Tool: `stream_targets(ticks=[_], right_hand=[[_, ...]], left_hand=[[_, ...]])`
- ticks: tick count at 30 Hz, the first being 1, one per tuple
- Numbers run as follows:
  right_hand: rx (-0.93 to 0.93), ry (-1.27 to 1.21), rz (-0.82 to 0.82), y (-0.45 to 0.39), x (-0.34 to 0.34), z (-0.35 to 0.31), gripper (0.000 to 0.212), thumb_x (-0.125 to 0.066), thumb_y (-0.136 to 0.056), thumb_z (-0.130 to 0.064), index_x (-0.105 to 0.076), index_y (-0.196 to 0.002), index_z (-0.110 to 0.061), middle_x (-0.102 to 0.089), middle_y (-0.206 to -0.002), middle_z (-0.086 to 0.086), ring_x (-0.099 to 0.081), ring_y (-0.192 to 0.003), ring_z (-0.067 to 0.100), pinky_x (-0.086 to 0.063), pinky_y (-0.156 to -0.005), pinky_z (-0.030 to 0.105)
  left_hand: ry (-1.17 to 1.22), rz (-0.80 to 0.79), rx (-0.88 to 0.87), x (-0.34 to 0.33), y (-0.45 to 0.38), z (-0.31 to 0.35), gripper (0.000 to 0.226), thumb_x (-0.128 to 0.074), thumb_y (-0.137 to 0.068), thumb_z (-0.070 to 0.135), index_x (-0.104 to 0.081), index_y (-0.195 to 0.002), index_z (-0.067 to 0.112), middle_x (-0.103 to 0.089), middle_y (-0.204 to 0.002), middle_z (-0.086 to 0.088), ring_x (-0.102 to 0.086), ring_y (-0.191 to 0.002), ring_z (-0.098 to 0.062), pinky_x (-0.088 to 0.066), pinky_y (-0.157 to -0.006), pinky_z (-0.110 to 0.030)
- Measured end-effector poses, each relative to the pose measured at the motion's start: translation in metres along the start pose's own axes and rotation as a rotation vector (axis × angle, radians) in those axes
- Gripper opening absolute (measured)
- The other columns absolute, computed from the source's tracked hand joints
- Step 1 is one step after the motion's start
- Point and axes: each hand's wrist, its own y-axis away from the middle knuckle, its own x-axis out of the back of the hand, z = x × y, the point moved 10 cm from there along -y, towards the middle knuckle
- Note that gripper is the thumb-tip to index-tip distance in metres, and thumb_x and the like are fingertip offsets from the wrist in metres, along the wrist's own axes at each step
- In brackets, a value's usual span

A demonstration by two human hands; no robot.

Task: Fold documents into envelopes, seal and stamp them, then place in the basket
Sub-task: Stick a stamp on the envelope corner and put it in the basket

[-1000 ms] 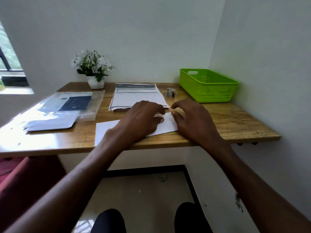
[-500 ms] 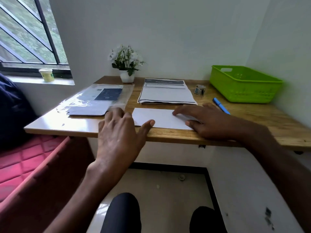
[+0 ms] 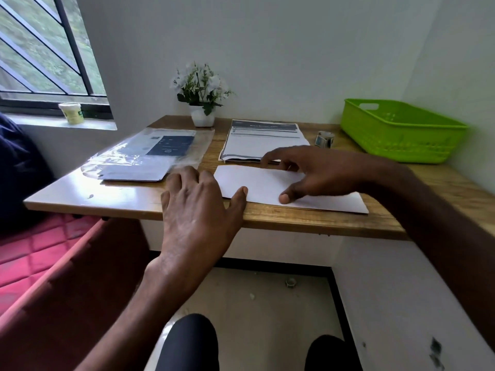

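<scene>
White walls on two sides, a barred window (image 3: 45,49) at the left, a red padded seat (image 3: 40,263) down below. Against the walls, a wooden table (image 3: 442,188) with a smooth grainy top, shiny at the left end.

Far right corner: a green plastic basket (image 3: 401,132), box-shaped, with walls full of little holes. Left part of the table: a crinkly clear plastic bag (image 3: 128,153) lying flat, with pale envelopes and a dark blue card inside. Middle back: a stack of printed papers (image 3: 262,143), flat, with dark bands across the top, short side toward the wall.

Near the front edge: a folded sheet (image 3: 265,183), plain white, a long flat strip lying left to right along the table edge.

Right hand (image 3: 321,175) spread wide over the folded sheet, thumb tip pressing down on it, fingers reaching toward the stack. Left hand (image 3: 198,210) open and flat at the sheet's left end, thumb tip touching its near corner, fingers on the edge of the bag.

At the back wall, a small white pot of white flowers (image 3: 201,95). Between papers and basket, a little roll of stickers (image 3: 324,138). On the window sill, a tiny pale cup (image 3: 71,112).
</scene>
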Motion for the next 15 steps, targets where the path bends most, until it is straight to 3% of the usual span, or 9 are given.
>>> stream_targets(ticks=[3,7,10,13,15], right_hand=[[-0.01,-0.02,0.026,0.0,0.007,-0.002,0.086,-0.086,-0.078,-0.041,-0.037,-0.148,-0.045,-0.041,-0.141,-0.01,-0.044,-0.122,0.009,-0.041,-0.102,0.03],[0.048,-0.037,0.234,0.014,0.03,-0.012,0.081,-0.089,-0.075,-0.025,-0.046,-0.141,-0.045,-0.048,-0.125,-0.009,-0.049,-0.105,-0.004,-0.042,-0.089,0.023],[0.101,-0.08,0.397,0.03,0.054,-0.016,0.072,-0.085,-0.076,-0.014,-0.055,-0.133,-0.045,-0.058,-0.118,-0.013,-0.055,-0.1,0.001,-0.046,-0.085,0.026],[0.164,-0.148,0.584,0.052,0.086,-0.017,0.061,-0.079,-0.079,-0.003,-0.064,-0.12,-0.047,-0.067,-0.107,-0.014,-0.064,-0.091,0.007,-0.054,-0.079,0.031],[0.224,-0.169,0.739,0.07,0.111,-0.016,0.057,-0.071,-0.082,0.004,-0.067,-0.115,-0.042,-0.068,-0.102,-0.01,-0.066,-0.088,0.014,-0.055,-0.079,0.032]], left_hand=[[0.064,-0.014,0.022,-0.001,-0.003,-0.003,0.066,-0.05,-0.093,0.069,-0.057,-0.133,0.018,-0.048,-0.142,-0.006,-0.034,-0.139,-0.03,-0.033,-0.113,-0.048],[0.278,0.029,0.066,0.005,-0.014,-0.011,0.054,-0.066,-0.091,0.057,-0.053,-0.133,0.026,-0.061,-0.129,0.001,-0.05,-0.128,-0.024,-0.043,-0.109,-0.046],[0.654,0.053,0.1,0.015,-0.02,-0.013,0.045,-0.078,-0.09,0.033,-0.058,-0.13,0.024,-0.071,-0.105,0.004,-0.069,-0.098,-0.016,-0.059,-0.085,-0.038],[1.172,-0.008,0.091,0.02,-0.029,0.003,0.015,-0.073,-0.094,0.014,-0.072,-0.109,0.012,-0.077,-0.086,-0.001,-0.071,-0.068,-0.007,-0.054,-0.055,-0.019],[1.418,-0.049,0.079,0.02,-0.048,0.019,0.006,-0.072,-0.094,0.01,-0.075,-0.099,0.008,-0.077,-0.086,-0.006,-0.07,-0.07,-0.012,-0.054,-0.063,-0.023]])
